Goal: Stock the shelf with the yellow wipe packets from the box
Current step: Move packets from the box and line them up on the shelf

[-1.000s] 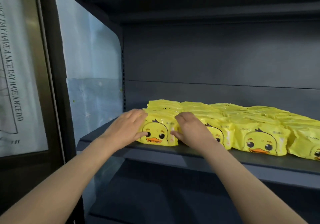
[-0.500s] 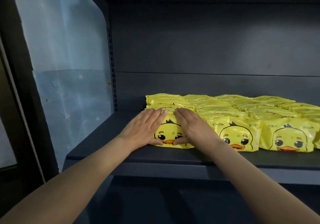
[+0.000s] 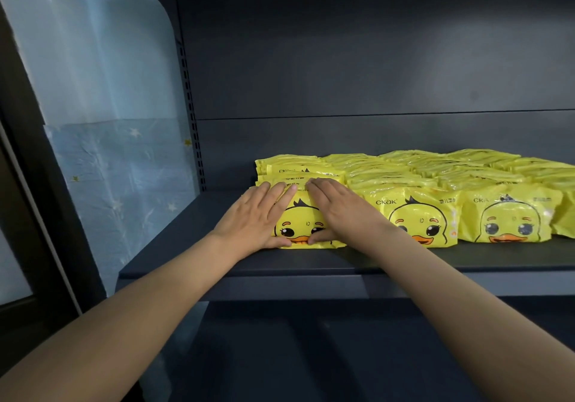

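Rows of yellow wipe packets [image 3: 420, 180] with a duck face printed on them stand on the dark shelf [image 3: 193, 246], filling it from the middle to the right edge of the view. The front packet of the leftmost row [image 3: 300, 227] stands upright facing me. My left hand [image 3: 255, 218] lies flat on its left side with straight fingers. My right hand [image 3: 339, 212] lies flat on its right side, thumb along the bottom edge. Both thumbs meet near the duck's beak. The box is out of view.
The shelf's left part is bare up to a pale blue side panel [image 3: 118, 152] with small stars. A perforated upright [image 3: 189, 115] runs up the back left corner. The dark back wall [image 3: 373, 59] rises behind the packets. A lower shelf [image 3: 311, 355] lies below.
The view has shifted so the shelf sits more to the right and closer. Both hands went from gripping the packet's sides to lying flat on its front, and they have barely moved since half a second ago.
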Demonstrator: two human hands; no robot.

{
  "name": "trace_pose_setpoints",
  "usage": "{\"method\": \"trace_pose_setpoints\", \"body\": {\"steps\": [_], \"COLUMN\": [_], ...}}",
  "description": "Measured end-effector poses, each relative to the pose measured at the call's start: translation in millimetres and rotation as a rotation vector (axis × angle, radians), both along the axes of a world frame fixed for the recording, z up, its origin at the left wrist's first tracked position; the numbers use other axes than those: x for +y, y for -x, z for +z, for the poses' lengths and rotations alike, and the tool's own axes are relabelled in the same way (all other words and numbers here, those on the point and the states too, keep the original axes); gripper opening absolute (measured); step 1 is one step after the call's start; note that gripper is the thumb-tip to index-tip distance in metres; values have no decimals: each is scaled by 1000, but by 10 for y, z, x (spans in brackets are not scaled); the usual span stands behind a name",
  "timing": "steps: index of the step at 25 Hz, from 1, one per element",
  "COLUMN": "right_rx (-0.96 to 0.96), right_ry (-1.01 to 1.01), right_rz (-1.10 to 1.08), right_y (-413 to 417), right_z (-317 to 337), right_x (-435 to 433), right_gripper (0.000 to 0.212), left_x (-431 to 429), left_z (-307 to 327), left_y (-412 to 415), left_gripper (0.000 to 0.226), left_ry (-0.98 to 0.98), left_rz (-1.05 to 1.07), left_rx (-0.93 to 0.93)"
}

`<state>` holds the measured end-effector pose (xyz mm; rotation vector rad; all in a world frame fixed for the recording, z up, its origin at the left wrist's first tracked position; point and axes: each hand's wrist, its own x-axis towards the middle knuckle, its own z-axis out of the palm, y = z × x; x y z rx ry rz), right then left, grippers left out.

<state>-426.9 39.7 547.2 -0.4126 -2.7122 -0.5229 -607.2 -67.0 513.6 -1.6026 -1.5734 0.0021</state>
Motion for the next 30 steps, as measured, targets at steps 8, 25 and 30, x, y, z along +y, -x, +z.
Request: {"method": "trace_pose_setpoints", "body": {"steps": [8,25,30], "right_rx": [13,116,99], "right_ry": [110,279,258], "right_rz": [-37,-266,-242], "right_y": [-185,-1479,-2311], "right_z": [137,670,730], "right_x": [-99,316,475], "right_gripper": [100,48,48], "left_x": [-166,1,66], "left_z": [220,1098,1119], "left_y": [-170,-1526,-2330], "left_gripper": [108,41,44], "left_ry": [170,147,118], "left_rz": [163,211,250], "left_rx": [-53,-434,-439]}}
